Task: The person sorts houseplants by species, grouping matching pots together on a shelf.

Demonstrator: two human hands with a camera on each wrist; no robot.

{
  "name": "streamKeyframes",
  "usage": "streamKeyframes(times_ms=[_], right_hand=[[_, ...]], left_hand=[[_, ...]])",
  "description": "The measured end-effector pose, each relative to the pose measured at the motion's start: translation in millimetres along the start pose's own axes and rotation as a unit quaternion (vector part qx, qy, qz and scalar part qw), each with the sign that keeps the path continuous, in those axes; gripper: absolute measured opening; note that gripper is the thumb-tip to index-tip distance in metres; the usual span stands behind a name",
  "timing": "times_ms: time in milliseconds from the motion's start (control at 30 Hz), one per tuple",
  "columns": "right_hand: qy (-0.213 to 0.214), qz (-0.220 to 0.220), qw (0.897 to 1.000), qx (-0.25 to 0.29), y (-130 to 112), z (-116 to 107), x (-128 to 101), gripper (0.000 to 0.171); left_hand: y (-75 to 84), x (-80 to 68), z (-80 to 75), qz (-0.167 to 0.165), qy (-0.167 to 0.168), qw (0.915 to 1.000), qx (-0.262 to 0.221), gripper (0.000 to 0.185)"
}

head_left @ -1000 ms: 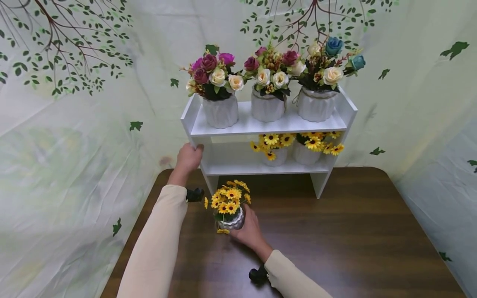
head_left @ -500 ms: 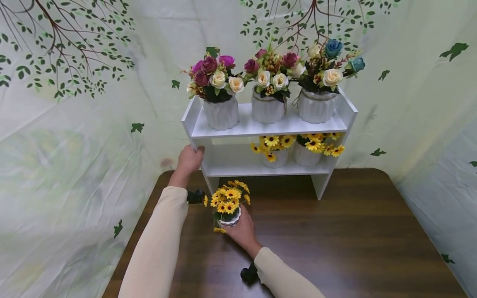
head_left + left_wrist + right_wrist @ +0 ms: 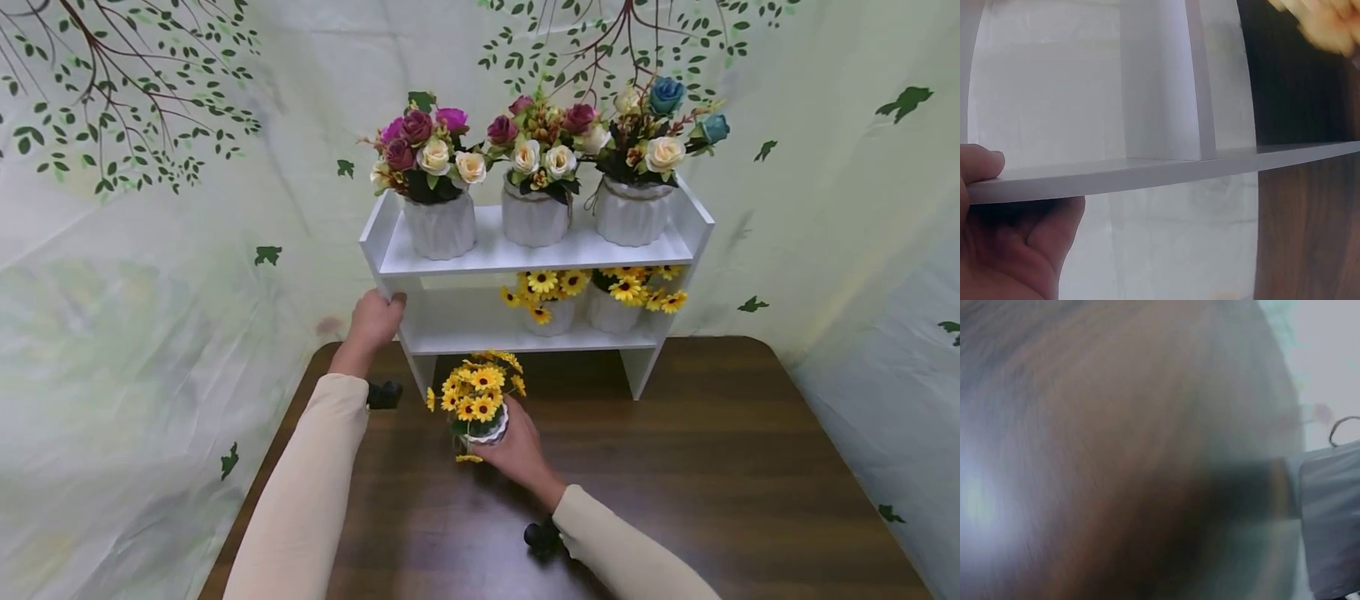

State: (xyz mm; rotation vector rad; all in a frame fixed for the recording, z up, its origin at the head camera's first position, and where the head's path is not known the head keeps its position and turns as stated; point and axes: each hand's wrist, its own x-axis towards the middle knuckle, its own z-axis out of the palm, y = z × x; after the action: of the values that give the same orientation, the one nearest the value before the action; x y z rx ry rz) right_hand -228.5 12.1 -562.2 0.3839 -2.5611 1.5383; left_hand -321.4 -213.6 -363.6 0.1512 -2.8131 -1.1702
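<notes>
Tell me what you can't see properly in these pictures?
- Right wrist view: all motion blur; only brown table and a pale edge show, no right hand or sunflower pot.
- Head view: the sunflower pot is mostly covered by its flowers and the right hand's fingers.
- Head view: the lower shelf's two pots are partly hidden under the top board of the white shelf.
- Left wrist view: the left hand is cut off by the frame edge.

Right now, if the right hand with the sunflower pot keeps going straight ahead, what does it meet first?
Probably the shelf: the right hand with the sunflower pot points at the lower board's empty left part. Depth is unclear.
</notes>
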Motion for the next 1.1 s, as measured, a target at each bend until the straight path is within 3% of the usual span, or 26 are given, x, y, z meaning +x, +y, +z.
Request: streamKeyframes(times_ms=[267, 467, 600, 867, 1100], right_hand=[[-0.07, -0.05, 0.996, -0.025, -41, -57, 0, 0.097], [-0.067, -0.051, 0.996, -0.007, -72, -81, 18, 0.094], [-0.066, -0.05, 0.997, 0.001, -85, -85, 36, 0.093], [-0.038, -0.034, 0.999, 0.008, -98, -79, 74, 0.086], [-0.048, -0.02, 0.999, 0.012, -107, -72, 106, 0.085]], left_hand=[[-11.2, -8.2, -18.9, 0.031, 0.006, 0.9993, 0.019, 0.043], [-7.4, -11.5, -17.8, 0.056, 0.046, 0.9974, 0.001, 0.035], [-4.4, -11.3, -16.4, 0.074, 0.06, 0.9955, 0.005, 0.036], [-1.9, -6.9, -16.9, 0.053, 0.007, 0.9986, -0.009, 0.05], [-1.8, -6.6, -21.8, 0.057, 0.002, 0.9984, -0.009, 0.052]])
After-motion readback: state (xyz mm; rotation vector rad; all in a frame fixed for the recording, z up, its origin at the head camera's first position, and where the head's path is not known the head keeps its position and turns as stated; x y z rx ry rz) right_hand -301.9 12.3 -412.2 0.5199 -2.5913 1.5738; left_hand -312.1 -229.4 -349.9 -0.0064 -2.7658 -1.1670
